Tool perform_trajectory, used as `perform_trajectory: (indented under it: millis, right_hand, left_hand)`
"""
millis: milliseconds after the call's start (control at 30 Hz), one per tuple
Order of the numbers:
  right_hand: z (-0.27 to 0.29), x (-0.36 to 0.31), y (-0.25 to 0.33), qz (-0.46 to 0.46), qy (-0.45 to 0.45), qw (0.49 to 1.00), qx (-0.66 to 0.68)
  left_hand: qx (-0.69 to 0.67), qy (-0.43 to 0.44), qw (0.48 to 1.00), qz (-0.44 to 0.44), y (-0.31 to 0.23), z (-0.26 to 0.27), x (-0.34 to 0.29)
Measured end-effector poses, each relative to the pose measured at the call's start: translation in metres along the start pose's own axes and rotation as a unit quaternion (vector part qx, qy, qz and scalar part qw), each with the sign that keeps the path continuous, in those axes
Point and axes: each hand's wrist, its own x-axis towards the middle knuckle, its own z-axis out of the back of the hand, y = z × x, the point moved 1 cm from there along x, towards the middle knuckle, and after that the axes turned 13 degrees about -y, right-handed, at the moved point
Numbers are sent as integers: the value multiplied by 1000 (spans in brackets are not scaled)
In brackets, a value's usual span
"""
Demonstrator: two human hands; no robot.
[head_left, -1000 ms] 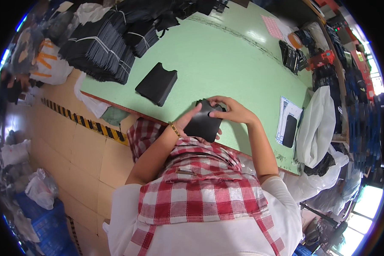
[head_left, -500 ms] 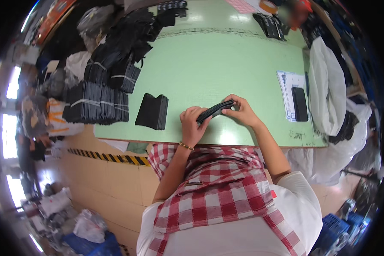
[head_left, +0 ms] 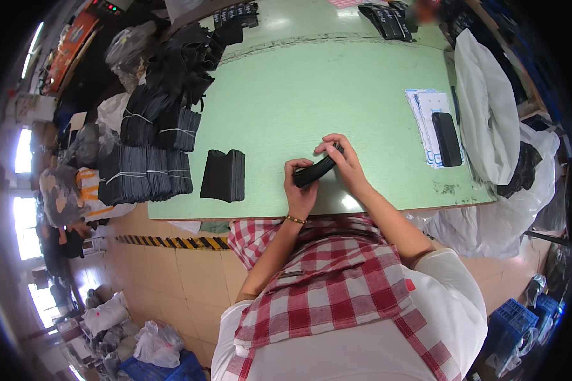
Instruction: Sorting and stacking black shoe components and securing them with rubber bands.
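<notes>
Just above the near part of the green table (head_left: 267, 114), both hands hold a small stack of black flat pieces (head_left: 314, 173), which bows in a curve between them. My left hand (head_left: 300, 188) grips its left end, fingers over the top and thumb below. Around the right end closes my right hand (head_left: 344, 162), its fingers bent over the far side. To the left, a separate short stack of black pieces (head_left: 223, 175) stands on the table, notched at its top edge.
Tied bundles of black pieces (head_left: 145, 176) crowd the table's left side, with loose black pieces (head_left: 175, 79) behind them. At the right lie a black phone (head_left: 447, 140), printed paper sheets (head_left: 422, 124) and a white bag (head_left: 485, 108). More black pieces (head_left: 388, 22) lie at the far right.
The stack in my hands is now bent and held more compactly. My left hand has moved right, closer to my right hand, and the right fingers have curled over the stack. The view has shifted slightly.
</notes>
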Motion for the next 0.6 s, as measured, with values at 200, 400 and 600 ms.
perform_trajectory:
  millis: [200,400,600]
  right_hand:
    - [23,-6,6,133,64,961,-232]
    - [-9,21,29,41,149,952,-265]
    - [-120,57,36,25,270,934,-232]
  left_hand:
    - [-12,-16,1000,4,-5,5,0]
    - [79,-76,991,81,-25,26,1]
    - [-158,-195,921,297,-89,108,25]
